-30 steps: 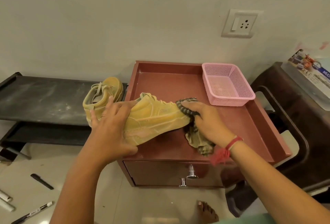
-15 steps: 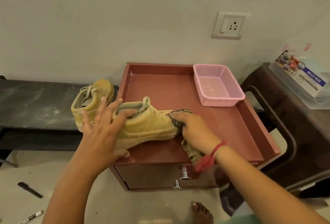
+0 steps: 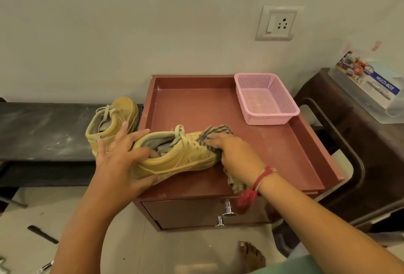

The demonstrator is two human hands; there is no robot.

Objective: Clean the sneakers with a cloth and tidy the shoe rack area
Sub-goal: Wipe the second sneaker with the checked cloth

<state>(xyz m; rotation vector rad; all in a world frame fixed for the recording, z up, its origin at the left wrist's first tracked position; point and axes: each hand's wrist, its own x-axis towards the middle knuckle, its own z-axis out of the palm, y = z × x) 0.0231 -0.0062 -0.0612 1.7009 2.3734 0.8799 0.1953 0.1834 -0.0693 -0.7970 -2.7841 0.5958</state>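
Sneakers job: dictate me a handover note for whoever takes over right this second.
Left-hand grip holds the sneaker by its heel end, at the red cabinet top's front left edge.
Right-hand grip presses the striped cloth round its toe.
Second sneaker sits on the black rack, beside the cabinet.
Done: wiping is under way.
Left: finish this sneaker, wipe the second, then tidy; a pen lies on the floor.

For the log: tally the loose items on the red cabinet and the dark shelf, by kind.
sneakers: 2, the held sneaker and the shelf sneaker
cloth: 1
pink basket: 1
Total: 4
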